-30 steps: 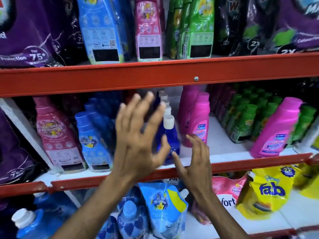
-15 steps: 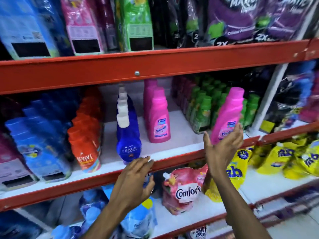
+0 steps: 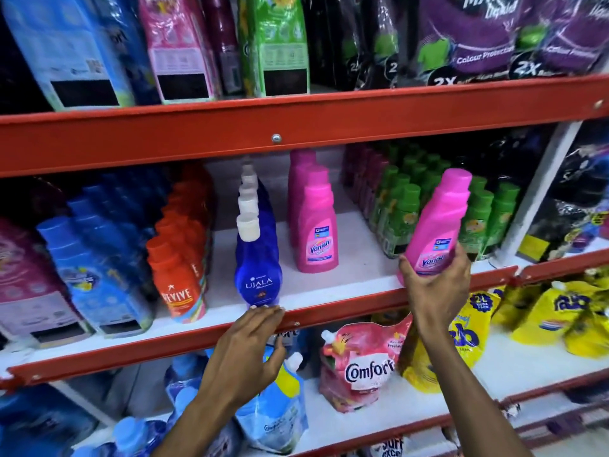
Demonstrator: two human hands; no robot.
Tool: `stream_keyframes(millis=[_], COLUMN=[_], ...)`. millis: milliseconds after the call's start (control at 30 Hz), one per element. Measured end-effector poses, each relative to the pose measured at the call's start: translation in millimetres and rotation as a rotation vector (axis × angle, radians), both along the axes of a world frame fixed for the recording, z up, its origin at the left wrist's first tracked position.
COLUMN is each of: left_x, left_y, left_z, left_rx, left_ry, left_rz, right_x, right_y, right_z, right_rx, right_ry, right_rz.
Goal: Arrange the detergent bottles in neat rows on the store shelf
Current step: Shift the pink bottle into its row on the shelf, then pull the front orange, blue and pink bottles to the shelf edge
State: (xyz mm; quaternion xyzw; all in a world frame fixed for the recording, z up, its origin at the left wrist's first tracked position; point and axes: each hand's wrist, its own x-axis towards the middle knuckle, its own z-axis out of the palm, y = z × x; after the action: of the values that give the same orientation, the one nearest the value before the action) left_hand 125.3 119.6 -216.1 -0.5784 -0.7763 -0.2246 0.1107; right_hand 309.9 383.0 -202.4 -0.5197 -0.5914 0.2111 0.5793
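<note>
Detergent bottles fill a red-edged metal store shelf [image 3: 329, 120] with white boards, the whole rack running from 9 o'clock to 3 o'clock across the view. Largest are the glossy purple refill pouches [image 3: 487, 37] at 1 o'clock on the top board, with flat blue, pink and green pouches [image 3: 276, 44] standing at 11 to 12 o'clock. On the middle board, from 9 o'clock inward, stand rows of smooth plastic bottles: blue-capped bottles [image 3: 95, 268], orange Revive bottles [image 3: 181, 278], a file of deep-blue translucent Ujala bottles [image 3: 258, 268] with white ribbed caps, a short row of pink Vanish bottles [image 3: 314, 225], then small green bottles [image 3: 398, 212] packed tight toward 2 o'clock. The lower board at 5 o'clock carries soft crinkled pouches: a pink Comfort pouch [image 3: 359, 367] and yellow pouches [image 3: 560, 315].

One pink Vanish bottle [image 3: 438, 225], opaque with a rounded shoulder and wide cap, is tilted at 3 o'clock near the front edge of the middle board, just before the green rows. The right hand [image 3: 435, 285] wraps its base, fingers curled round the label and thumb on the near side. The left hand [image 3: 253, 351] at 6 o'clock is loosely spread, holding nothing, its fingertips [image 3: 263, 311] on the red front lip just below the front Ujala bottle.
</note>
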Motion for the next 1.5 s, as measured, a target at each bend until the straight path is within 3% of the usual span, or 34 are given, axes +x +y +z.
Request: stream_keyframes(millis=[433, 1000, 1133, 1267, 1400, 1500], left_x=[-3, -6, -14, -27, -47, -63], left_y=[-13, -15, -27, -50, -73, -83], left_z=[-3, -4, -3, 7, 12, 12], left_rx=[0.023, 0.109, 0.245, 0.487, 0.651, 0.690], left_ry=[-0.021, -0.031, -0.104, -0.169, -0.270, -0.375], left_rz=[0.020, -0.032, -0.022, 0.064, 0.257, 0.362], right_x=[-79, -90, -85, -88, -108, -129], right_y=[-90, -102, -114, -145, -180, -205], right_z=[13, 3, 8, 20, 28, 24], right_rx=[0.002, -0.031, -0.011, 0.223, 0.406, 0.392], right_ry=[-0.046, -0.134, -0.097, 0.108, 0.122, 0.046], right_rz=[0.349, 0.359, 0.331, 0.321, 0.503, 0.728])
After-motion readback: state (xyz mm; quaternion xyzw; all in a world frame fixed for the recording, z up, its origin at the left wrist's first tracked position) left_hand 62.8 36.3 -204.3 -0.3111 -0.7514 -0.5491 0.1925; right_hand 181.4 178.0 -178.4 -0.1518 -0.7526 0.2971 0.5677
